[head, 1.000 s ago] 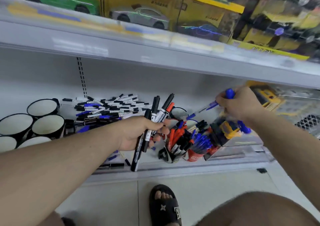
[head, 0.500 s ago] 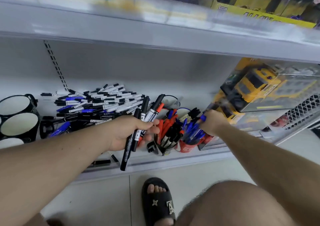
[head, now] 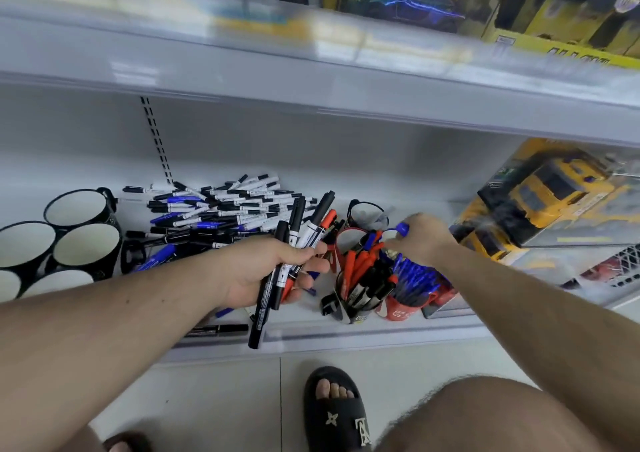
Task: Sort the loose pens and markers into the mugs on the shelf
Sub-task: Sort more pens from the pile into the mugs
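Note:
My left hand (head: pixel 273 271) grips a bundle of markers (head: pixel 298 240), mostly black with one red-capped, held above the shelf's front. My right hand (head: pixel 426 237) hovers over the filled mugs and pinches a blue pen (head: pixel 401 228). Below it stand a black mug with red and black markers (head: pixel 360 278) and a red mug of blue pens (head: pixel 412 289). Another black mug (head: pixel 367 212) sits behind them. A heap of loose black and blue markers (head: pixel 225 209) lies on the white shelf (head: pixel 346 334) to the left.
Several empty black mugs with white insides (head: pixel 86 244) cluster at the far left. A boxed yellow toy truck (head: pixel 554 195) stands at the right. An upper shelf with toy car boxes (head: pixel 398 1) overhangs. One black marker (head: pixel 218 329) lies near the shelf's front edge. My sandalled foot (head: pixel 336 413) is on the floor.
My right hand came down from up high to the mugs, then lifted slightly with a blue pen between its fingers. The left hand kept its bundle in about the same place.

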`<state>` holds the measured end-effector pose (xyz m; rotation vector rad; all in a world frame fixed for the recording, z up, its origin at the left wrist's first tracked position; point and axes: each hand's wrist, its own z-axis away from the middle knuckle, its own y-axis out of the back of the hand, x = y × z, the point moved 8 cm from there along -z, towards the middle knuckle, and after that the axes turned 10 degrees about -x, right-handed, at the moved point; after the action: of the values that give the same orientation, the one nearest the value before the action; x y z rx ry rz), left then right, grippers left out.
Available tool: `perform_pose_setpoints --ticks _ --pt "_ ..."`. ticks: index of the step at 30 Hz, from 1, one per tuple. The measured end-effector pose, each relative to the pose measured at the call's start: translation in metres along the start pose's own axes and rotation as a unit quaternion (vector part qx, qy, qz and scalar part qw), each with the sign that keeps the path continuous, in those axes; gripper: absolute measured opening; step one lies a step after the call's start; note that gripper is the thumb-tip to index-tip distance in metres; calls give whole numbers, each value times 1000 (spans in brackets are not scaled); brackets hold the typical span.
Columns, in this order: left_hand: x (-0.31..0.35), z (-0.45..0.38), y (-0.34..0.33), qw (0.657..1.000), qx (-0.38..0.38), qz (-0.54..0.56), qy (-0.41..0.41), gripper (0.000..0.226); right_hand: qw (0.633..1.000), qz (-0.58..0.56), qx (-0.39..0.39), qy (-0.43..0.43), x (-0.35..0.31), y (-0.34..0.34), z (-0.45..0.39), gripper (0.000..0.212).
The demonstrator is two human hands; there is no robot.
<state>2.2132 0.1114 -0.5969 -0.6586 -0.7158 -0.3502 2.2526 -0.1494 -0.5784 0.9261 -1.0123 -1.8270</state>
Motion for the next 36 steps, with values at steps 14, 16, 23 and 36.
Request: perform_pose_setpoints --ticks 14,16,23,36 --pt "23 31 -7 996 -49 42 -56 20 925 -319 -121 165 -139 49 103 15" --pt "34 33 9 992 10 76 -104 20 910 -380 -104 130 -125 58 101 12" --pt "55 41 26 954 48 216 -202 21 758 -631 -163 16 -112 11 100 18" --pt "52 40 0 986 -10 97 -136 19 921 -352 -43 158 -142 44 110 27"
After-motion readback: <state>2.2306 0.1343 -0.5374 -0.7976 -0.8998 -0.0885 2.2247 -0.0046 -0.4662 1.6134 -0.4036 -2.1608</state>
